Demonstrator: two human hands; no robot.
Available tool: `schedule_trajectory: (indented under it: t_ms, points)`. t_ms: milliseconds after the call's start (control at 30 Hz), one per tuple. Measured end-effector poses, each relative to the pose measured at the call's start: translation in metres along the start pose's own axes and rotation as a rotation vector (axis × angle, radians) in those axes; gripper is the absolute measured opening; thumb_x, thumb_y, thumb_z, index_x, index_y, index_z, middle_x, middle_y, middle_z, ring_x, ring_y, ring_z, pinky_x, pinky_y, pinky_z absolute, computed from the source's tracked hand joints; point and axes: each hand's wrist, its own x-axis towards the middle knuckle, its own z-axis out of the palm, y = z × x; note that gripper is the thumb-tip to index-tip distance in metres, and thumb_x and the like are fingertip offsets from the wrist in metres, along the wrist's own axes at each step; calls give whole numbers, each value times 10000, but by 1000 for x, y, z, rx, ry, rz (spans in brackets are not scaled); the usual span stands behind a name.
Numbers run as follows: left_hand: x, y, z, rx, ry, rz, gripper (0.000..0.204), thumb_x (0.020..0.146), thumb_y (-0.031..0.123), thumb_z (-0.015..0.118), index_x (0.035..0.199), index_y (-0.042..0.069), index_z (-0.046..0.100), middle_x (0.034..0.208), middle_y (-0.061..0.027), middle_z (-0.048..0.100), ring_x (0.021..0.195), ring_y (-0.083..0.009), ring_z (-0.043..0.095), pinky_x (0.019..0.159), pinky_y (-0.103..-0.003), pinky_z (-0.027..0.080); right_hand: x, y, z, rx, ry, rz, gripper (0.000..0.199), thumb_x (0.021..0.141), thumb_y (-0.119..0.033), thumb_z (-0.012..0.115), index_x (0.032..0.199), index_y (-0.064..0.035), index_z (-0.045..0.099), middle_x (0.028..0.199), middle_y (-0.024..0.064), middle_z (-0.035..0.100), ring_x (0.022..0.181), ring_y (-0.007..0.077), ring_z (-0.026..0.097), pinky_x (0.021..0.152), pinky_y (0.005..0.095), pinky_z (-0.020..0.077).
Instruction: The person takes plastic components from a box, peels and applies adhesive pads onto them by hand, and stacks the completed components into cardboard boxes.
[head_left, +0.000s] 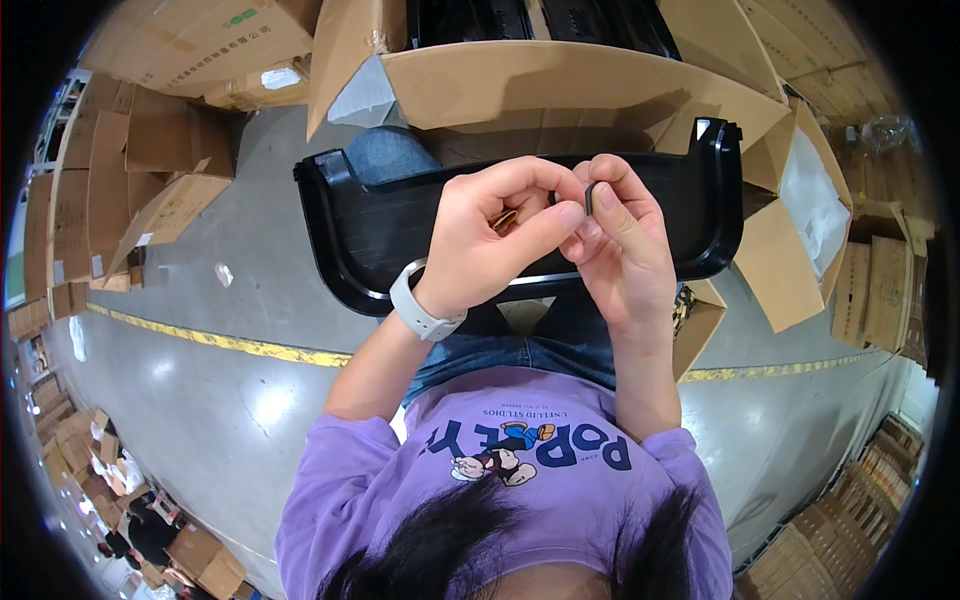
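My left hand [475,235], with a light-coloured watch [420,308] on its wrist, is closed over small brownish pieces [504,219] that show between its curled fingers. Its thumb and index fingertip meet the fingers of my right hand [630,245]. Between the right thumb and fingers is pinched a small dark strip [590,198], whose exact kind I cannot make out. Both hands are above a large black plastic panel with raised edges and upturned corners [385,225], which lies across my lap.
Ahead of the panel stands an open cardboard box [580,85] with glossy black parts [610,25] in it. Another open carton [800,220] is at the right, and more boxes [160,170] stand at the left. A yellow line [220,340] crosses the grey floor.
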Motion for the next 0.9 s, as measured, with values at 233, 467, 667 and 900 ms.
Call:
schedule_trajectory:
  t_ms: [233,467,667,900]
  points:
    - [1,-5,3,-157,-25,-44,127,825,51,675,929,-16,646,546,62,501,512,28,406,487,-147,302,1,1,-4,60,-39,57,167,897,-112,617,1025,-18,568,808,67,604,634,115,594,553,267,547]
    - [1,-4,1,-68,-14,-8,124,817,44,670,926,-12,655,546,64,490,498,24,377,465,-158,280,2,1,-6,17,-22,18,159,897,-102,615,1020,-14,566,802,63,601,648,115,602,562,263,552]
    - [1,0,5,120,50,35,83,775,17,657,857,6,645,498,56,440,452,4,339,438,-173,259,1,2,-1,-153,51,-88,200,864,-58,645,1039,-9,562,841,66,592,664,101,599,579,254,549]
    - [1,-11,9,245,189,96,66,713,-4,642,758,23,603,475,25,402,423,-25,336,425,-193,268,0,2,-6,-1107,178,-579,143,823,10,660,959,37,624,899,60,597,731,71,580,609,176,484]
